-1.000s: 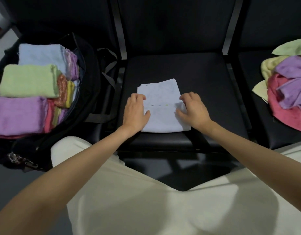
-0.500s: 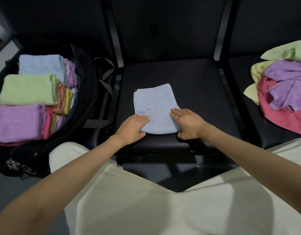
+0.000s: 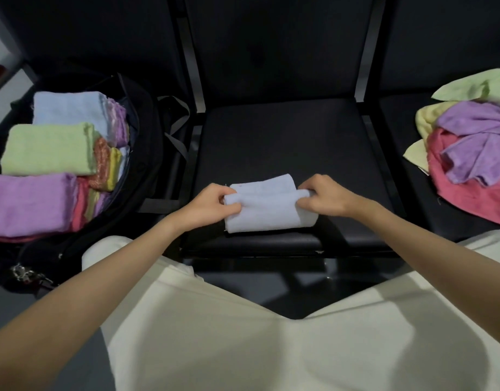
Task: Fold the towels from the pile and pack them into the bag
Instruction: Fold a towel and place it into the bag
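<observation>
**Last fold on the blue towel**

The blue towel [image 3: 267,210] lay on the middle seat [image 3: 285,142], near its front edge, with its near part doubled up into a soft roll. The left hand [image 3: 212,203] pinched the towel's left end and the right hand [image 3: 322,197] pinched its right end; each grip was closed on the cloth.

The step in hand looked like the closing fold. Next the fold would need to be laid flat over the far part, edges matched, and the bundle then carried left to the bag [image 3: 141,153]. The bag already held folded towels [image 3: 48,148] in tight rows, so a free gap would have to be picked. The pile [image 3: 474,153] on the right seat remained unfolded, so much of the task was left.
</observation>
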Demonstrator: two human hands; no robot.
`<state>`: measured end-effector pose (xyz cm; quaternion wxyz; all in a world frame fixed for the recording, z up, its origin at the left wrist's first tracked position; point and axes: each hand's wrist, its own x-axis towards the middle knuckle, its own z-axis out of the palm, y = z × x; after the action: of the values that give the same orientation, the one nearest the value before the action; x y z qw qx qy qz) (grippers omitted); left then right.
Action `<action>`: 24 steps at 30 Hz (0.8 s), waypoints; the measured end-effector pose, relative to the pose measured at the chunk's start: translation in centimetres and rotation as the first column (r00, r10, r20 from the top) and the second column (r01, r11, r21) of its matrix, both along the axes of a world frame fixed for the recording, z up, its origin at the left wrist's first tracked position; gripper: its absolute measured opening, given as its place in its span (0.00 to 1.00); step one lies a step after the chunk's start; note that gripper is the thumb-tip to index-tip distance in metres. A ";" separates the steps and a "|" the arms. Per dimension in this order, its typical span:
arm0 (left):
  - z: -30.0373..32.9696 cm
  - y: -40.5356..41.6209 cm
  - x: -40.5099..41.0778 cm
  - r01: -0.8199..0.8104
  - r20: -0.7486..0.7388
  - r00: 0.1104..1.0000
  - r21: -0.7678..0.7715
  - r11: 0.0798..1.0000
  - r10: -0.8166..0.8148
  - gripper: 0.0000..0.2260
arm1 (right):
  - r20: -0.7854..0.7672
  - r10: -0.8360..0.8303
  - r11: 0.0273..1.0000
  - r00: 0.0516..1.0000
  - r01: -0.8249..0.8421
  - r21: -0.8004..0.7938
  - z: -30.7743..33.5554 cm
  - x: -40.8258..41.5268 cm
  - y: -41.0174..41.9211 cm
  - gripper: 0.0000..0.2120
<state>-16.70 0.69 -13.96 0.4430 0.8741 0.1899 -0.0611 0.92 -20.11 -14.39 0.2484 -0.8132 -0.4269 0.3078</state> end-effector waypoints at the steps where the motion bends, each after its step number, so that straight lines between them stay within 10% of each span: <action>1: 0.1 0.1 0.3 -0.061 0.005 0.998 -0.032 0.998 0.061 0.10 | -0.058 -0.058 0.998 0.997 0.059 0.032 0.2 0.2 0.2 0.12; 9: -1.7 0.5 2.9 -0.519 -0.017 0.847 -0.243 0.819 0.531 0.11 | -0.142 -0.444 0.886 0.885 0.458 0.079 -2.9 1.4 3.3 0.15; 18: -4.1 -0.8 2.7 -0.469 -0.242 0.807 0.294 0.833 0.539 0.31 | 0.085 -0.436 0.894 0.896 0.442 -0.074 -5.3 0.1 3.8 0.21; 24: -4.7 -1.4 1.9 -0.402 -0.291 0.826 0.299 0.866 0.483 0.27 | 0.123 -0.415 0.906 0.901 0.422 -0.030 -5.1 -2.6 4.8 0.18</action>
<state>-14.79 -0.73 -18.71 0.3015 0.8239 0.4711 -0.0916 -1.69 -15.32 -19.49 0.2614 -0.9086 -0.2471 0.2123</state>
